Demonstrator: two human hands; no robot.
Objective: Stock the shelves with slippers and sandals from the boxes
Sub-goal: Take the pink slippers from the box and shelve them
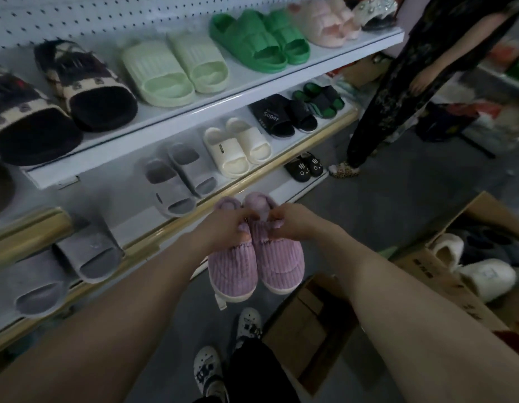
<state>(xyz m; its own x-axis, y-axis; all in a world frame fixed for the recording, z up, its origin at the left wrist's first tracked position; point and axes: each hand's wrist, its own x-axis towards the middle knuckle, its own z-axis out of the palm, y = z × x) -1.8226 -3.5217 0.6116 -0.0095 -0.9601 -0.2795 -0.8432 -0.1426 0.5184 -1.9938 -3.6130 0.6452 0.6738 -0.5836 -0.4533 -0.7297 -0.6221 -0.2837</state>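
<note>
Lower left: grey slides sit close-packed behind the shelf rail, so a careless set-down could shove them askew. Centre frame: left hand and right hand each pinch the collars of the purple slippers, held in the air before the shelf, toes hanging. The grip is on soft fabric only, so one may slip toward the cardboard box, lower right.

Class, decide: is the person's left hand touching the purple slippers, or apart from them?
Touching. The head view shows the left hand pinching the purple slippers at their collar, no gap.
</note>
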